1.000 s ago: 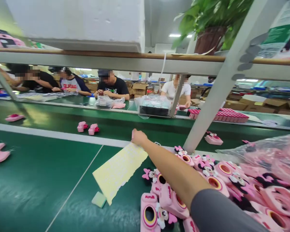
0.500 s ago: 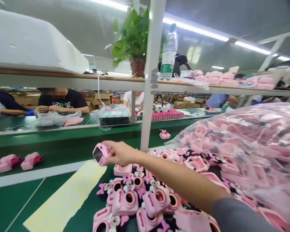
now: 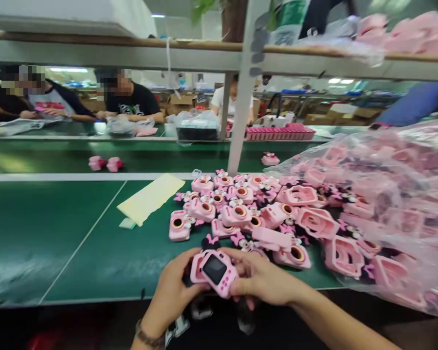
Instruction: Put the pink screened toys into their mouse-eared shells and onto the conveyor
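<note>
Close to the table's front edge, my right hand (image 3: 264,279) grips a pink toy camera (image 3: 224,281) with its dark screen and round buttons facing up. My left hand (image 3: 173,287) is closed on a pink camera case (image 3: 196,271) with a black-eared, pink-bowed top. The toy camera lies tilted across the case and overlaps it, partly inside as far as I can see. Just beyond my hands is a heap of pink camera cases (image 3: 235,215) with ringed lens holes and cartoon mouse figures.
A clear plastic bag (image 3: 394,214) full of pink cases bulges at right. Yellow paper (image 3: 151,199) lies left of the heap. Behind runs a green conveyor (image 3: 190,158) with pink pieces, crossed by a white post (image 3: 241,121) under a shelf (image 3: 131,53). Several people work opposite.
My right hand has come back from over the conveyor side to near my body with the toy camera. My left hand has entered view holding a case. The view has tilted downward.
</note>
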A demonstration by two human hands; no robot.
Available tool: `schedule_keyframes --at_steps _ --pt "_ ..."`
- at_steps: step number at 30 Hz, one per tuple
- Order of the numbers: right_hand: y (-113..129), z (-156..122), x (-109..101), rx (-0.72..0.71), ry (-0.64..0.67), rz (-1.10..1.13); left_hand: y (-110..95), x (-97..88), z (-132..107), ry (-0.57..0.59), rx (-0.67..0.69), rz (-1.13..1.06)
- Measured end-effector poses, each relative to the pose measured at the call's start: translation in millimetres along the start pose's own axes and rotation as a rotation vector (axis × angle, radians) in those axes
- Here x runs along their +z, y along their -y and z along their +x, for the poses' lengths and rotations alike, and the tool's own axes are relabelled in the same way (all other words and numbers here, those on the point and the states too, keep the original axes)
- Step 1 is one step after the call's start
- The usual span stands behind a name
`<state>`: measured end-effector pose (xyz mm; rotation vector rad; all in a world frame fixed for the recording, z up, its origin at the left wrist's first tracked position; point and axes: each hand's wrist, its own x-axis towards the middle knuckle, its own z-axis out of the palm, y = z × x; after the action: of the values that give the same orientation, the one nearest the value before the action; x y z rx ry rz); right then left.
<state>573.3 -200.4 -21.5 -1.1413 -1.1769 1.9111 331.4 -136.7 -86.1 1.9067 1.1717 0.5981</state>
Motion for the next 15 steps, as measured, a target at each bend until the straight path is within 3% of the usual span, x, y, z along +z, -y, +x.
schedule_keyframes --at_steps 8,12,15 --pt "38 15 0 0.087 0.173 -0.209 -13 -5.9 -9 -0.030 0.041 -0.024" --pt "53 30 -4 0.121 0.230 -0.272 10 -5.4 -4 -0.021 0.032 -0.004" --pt "47 44 -12 0.158 0.250 -0.295 40 -4.3 5 0.028 0.058 0.046"
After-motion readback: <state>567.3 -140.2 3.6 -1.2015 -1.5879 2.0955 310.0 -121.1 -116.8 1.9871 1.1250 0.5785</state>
